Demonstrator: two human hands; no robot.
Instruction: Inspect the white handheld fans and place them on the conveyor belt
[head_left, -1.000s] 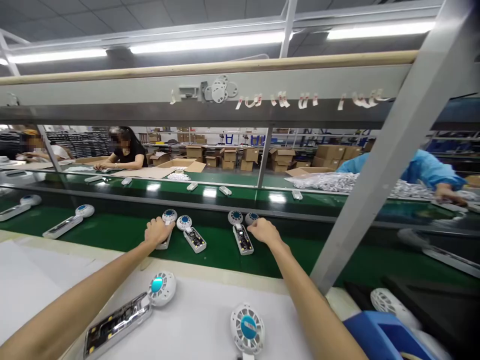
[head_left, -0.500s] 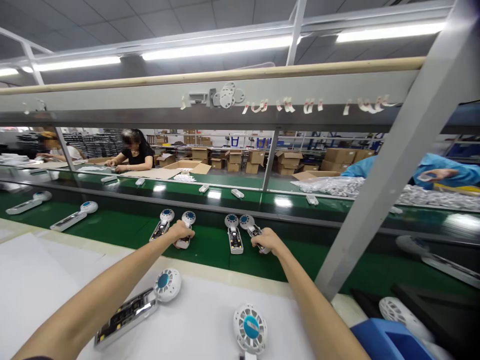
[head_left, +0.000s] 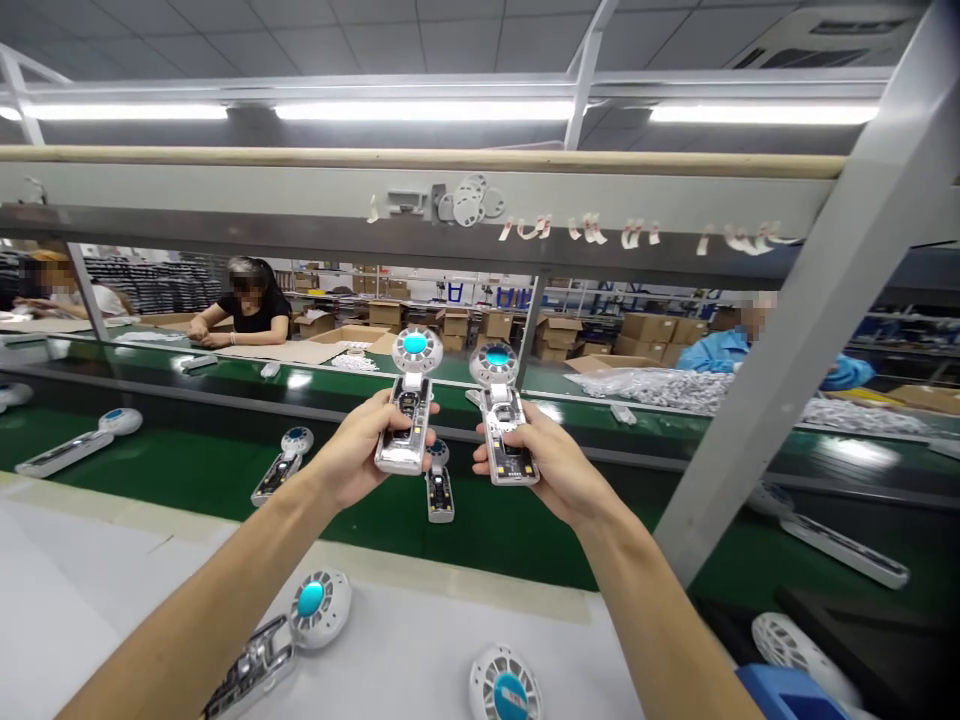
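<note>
My left hand (head_left: 358, 448) is closed around the handle of a white handheld fan (head_left: 417, 352). Its round head has a teal disc, and the handle lies open with a circuit board showing. A similar fan (head_left: 495, 366) is gripped in my right hand (head_left: 556, 455), thumb pressed on its board. Both are held upright, side by side, above the green conveyor belt (head_left: 360, 535). Behind and below my hands, another open fan (head_left: 440, 495) and one more (head_left: 276, 475) lie on the belt. Under my left forearm a fan (head_left: 322, 610) rests on the white table, partly hidden.
A fan head (head_left: 504, 685) lies at the near edge of the white table (head_left: 405, 640). At right stand a slanted metal post (head_left: 795, 300) and a blue bin (head_left: 787, 690). A shelf rail (head_left: 300, 190) crosses ahead. Co-workers sit across the line, near white parts (head_left: 660, 392).
Both hands have lifted their fans off the belt and brought them closer together, heads up. The fans left on the belt have shifted left in view.
</note>
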